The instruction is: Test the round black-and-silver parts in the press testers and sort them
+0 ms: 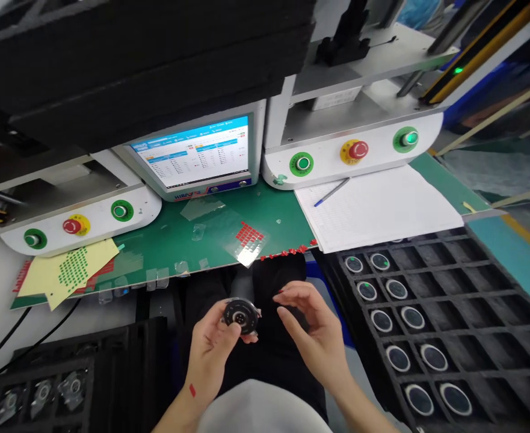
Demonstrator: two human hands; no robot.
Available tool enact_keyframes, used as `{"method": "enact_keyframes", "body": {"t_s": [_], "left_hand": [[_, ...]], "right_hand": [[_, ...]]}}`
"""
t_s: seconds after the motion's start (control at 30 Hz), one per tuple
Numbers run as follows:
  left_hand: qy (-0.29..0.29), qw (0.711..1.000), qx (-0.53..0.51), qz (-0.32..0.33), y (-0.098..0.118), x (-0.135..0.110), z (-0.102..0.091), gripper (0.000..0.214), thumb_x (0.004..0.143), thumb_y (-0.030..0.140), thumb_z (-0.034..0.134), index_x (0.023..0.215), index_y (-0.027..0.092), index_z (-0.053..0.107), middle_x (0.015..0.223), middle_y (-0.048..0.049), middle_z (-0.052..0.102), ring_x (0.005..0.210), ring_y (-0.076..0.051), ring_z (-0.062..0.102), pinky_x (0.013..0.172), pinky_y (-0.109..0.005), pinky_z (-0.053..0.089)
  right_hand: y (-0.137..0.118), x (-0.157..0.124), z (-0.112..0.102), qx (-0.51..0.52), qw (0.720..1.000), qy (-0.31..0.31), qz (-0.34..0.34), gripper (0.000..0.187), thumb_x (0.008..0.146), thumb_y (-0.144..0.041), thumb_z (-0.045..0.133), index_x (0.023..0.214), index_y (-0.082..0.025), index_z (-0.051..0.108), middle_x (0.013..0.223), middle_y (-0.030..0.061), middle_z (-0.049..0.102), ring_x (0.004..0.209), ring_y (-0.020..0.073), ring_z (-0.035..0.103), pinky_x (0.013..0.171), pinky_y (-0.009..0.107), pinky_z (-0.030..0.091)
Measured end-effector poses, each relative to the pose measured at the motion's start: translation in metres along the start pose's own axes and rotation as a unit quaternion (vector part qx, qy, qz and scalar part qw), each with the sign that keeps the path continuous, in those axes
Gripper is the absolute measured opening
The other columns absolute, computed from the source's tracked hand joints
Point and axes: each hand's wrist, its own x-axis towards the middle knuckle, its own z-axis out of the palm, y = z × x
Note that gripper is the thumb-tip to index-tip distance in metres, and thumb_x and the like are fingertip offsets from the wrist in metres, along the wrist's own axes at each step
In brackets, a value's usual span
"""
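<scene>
My left hand [215, 343] is closed on a round black watch case [241, 315], its thumb pressed on the face. The case shows a ring of markings and small dots at its centre. Just to the right, my right hand [312, 328] is raised with thumb and fingers apart. A tiny red bit [280, 292] shows at its fingertips, apparently stuck there. On my left wrist lies a small red sticker [192, 390]. Beyond both hands, a clear sheet of red stickers [249, 236] rests at the green table's front edge.
Right, a black foam tray [481, 325] holds several round watch cases. Left, another tray [88, 385] holds wrapped parts. Behind are a monitor [197, 153], button panels [355, 150], papers [382, 207] with a pen [332, 192], and a yellow sheet of green stickers [73, 270].
</scene>
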Motion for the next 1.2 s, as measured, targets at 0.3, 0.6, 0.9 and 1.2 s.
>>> {"method": "enact_keyframes", "body": {"t_s": [0.3,0.6,0.9,1.2], "left_hand": [[-0.249,0.957,-0.14,-0.046,-0.007,-0.016,-0.025,0.02,0.087,0.031,0.076,0.097,0.014,0.075,0.093,-0.0125,0.079,0.068,-0.011,0.071,0.066,-0.017,0.055],[-0.185,0.978,-0.094,-0.024,-0.003,-0.023,-0.045,0.029,0.086,0.038,0.077,0.091,0.01,0.07,0.093,-0.0136,0.078,0.069,-0.009,0.07,0.069,-0.016,0.055],[-0.144,0.986,-0.085,-0.017,-0.003,-0.021,-0.063,0.039,0.08,0.046,0.081,0.087,0.01,0.067,0.09,-0.0151,0.078,0.069,-0.011,0.069,0.069,-0.02,0.054],[-0.062,0.992,-0.105,-0.016,0.007,-0.011,-0.072,0.04,0.077,0.045,0.082,0.084,0.014,0.059,0.09,-0.014,0.078,0.066,-0.013,0.066,0.067,-0.023,0.051]], "right_hand": [[0.047,0.04,0.065,-0.131,0.953,-0.023,-0.271,0.025,0.089,-0.012,0.06,0.109,-0.026,0.056,0.107,0.0072,0.065,0.1,0.022,0.067,0.085,0.041,0.06],[0.055,0.123,0.137,-0.201,0.931,-0.176,-0.25,0.031,0.094,-0.017,0.057,0.125,-0.015,0.05,0.127,0.0127,0.055,0.096,0.0205,0.065,0.08,0.038,0.059],[0.06,0.129,0.182,-0.265,0.911,-0.243,-0.201,0.034,0.096,-0.029,0.062,0.127,-0.016,0.055,0.124,0.0093,0.058,0.104,0.0223,0.062,0.092,0.045,0.054],[0.064,0.133,0.195,-0.218,0.945,-0.197,-0.145,0.031,0.097,-0.027,0.061,0.125,-0.016,0.054,0.114,0.0073,0.06,0.085,0.0155,0.063,0.076,0.034,0.058]]}}
